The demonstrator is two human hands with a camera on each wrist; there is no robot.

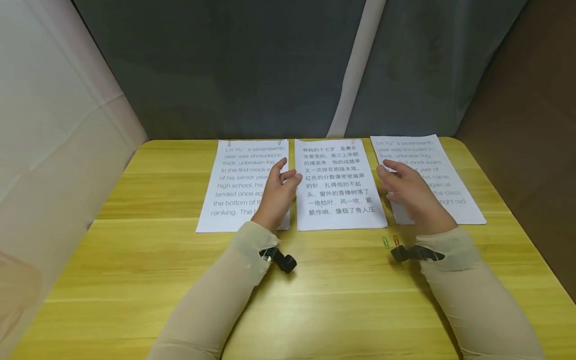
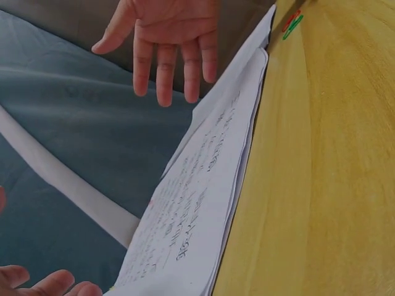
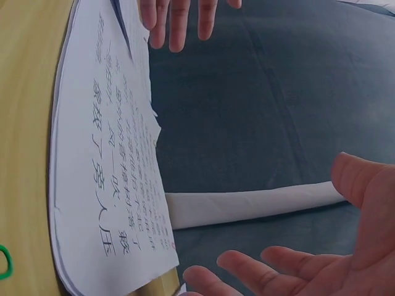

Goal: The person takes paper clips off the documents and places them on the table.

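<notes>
In the head view my left hand (image 1: pixel 278 194) is held over the right side of the left paper stack (image 1: pixel 220 210), which bears English print. My right hand (image 1: pixel 411 192) is over the left part of the right stack (image 1: pixel 459 200), also in English. Between the hands lies a middle stack (image 1: pixel 337 187) with Chinese print. Both palms face inward with fingers extended, holding nothing; the right wrist view shows the right hand (image 3: pixel 370 228) with spread fingers. A green paper clip (image 1: pixel 385 243) and a red paper clip (image 1: pixel 396 240) lie in front of the right stack.
Small clips show along the top edge of the left and middle stacks. A dark cloth (image 1: pixel 252 65) with a pale strip (image 1: pixel 355 65) rises behind the wooden table (image 1: pixel 135 240). Pale and brown walls flank it. Each wrist carries a small black camera.
</notes>
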